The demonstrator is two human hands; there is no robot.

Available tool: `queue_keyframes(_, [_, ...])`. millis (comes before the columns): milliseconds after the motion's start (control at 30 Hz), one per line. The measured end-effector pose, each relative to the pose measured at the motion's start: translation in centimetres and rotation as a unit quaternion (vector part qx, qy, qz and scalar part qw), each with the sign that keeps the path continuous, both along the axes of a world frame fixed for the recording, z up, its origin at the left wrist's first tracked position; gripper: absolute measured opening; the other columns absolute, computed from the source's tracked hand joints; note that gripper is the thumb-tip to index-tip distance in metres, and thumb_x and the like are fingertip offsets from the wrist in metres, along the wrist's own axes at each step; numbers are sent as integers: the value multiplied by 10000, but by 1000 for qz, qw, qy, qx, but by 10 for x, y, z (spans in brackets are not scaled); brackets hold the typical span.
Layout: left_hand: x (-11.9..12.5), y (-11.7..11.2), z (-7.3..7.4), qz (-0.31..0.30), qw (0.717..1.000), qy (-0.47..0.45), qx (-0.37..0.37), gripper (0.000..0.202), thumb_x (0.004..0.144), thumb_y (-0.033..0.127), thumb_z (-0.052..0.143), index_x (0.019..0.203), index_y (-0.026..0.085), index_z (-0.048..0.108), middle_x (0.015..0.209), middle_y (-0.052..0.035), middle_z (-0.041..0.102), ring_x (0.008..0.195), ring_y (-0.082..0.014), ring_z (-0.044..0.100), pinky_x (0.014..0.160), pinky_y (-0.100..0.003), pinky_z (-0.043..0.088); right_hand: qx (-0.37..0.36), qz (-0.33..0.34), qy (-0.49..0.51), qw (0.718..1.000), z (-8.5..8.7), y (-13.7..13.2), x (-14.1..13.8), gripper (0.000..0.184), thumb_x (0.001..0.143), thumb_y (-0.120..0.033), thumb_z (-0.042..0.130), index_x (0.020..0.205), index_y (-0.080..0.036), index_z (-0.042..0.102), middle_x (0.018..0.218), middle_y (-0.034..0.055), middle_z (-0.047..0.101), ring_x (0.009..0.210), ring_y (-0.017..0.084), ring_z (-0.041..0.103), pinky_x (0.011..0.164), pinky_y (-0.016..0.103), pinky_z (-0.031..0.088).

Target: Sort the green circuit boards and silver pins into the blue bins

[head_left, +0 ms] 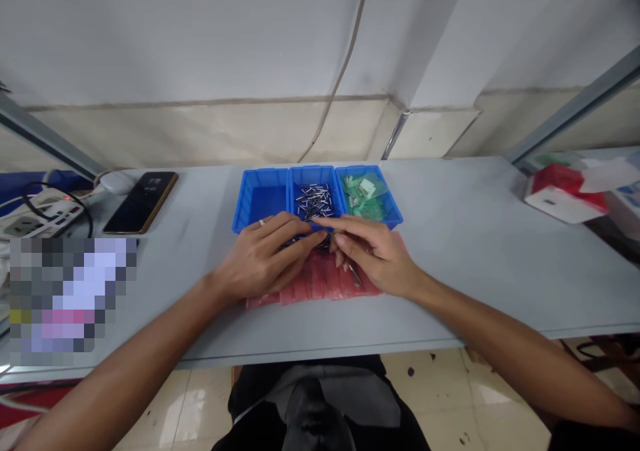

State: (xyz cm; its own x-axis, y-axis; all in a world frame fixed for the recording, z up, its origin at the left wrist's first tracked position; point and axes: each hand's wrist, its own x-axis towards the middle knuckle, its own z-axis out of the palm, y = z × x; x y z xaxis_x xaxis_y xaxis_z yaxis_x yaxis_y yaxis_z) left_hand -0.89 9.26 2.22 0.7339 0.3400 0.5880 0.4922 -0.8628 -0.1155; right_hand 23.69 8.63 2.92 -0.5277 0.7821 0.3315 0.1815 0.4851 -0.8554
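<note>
My left hand (pixel 273 254) lies palm down with its fingers together and curved over a dark heap of small metal pieces in front of the bins. Its fingertips meet those of my right hand (pixel 375 256); whatever lies between them is too small to make out. Thumb and fingers of the right hand are pinched, and a thin metal pin (pixel 355 275) sticks out below them. Under both hands are red plastic bags (pixel 313 281), lying in a row. Just beyond, the middle blue bin (pixel 314 171) holds many slim shiny metal pins (pixel 315 201).
To its left stands an empty blue bin (pixel 265 201); the right blue bin (pixel 393 212) contains green plastic bags (pixel 370 205). A phone (pixel 141 202) and a power strip (pixel 45 217) lie at the left. A white-and-red box (pixel 565 197) sits far right.
</note>
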Motion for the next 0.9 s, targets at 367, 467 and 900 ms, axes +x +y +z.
queue_keyframes(367, [2, -2, 2, -14, 999, -19, -30, 448, 899, 285, 663, 1318, 179, 546, 1149, -91, 677, 1052, -224, 642, 871, -377, 565, -93, -15, 71, 993, 1, -3, -5, 220, 949, -285, 624, 1150, -204, 585, 730, -23, 709, 572, 101, 677, 545, 209, 579])
queue_keyframes(467, [4, -3, 2, -20, 999, -27, -24, 441, 891, 328, 687, 1281, 164, 561, 1106, -91, 688, 1002, -217, 653, 828, -359, 568, -98, -26, 85, 991, -2, -3, -6, 147, 939, -320, 643, 1012, -198, 606, 682, -31, 691, 576, 109, 690, 517, 200, 575])
queue_keyframes(900, [2, -2, 3, -7, 995, -96, -4, 239, 872, 199, 697, 1090, 172, 603, 913, -30, 706, 827, -159, 649, 716, -280, 530, -26, -48, 147, 988, 0, -8, -8, 80, 859, -178, 736, 935, -198, 748, 784, 6, 711, 597, 102, 675, 489, 217, 547])
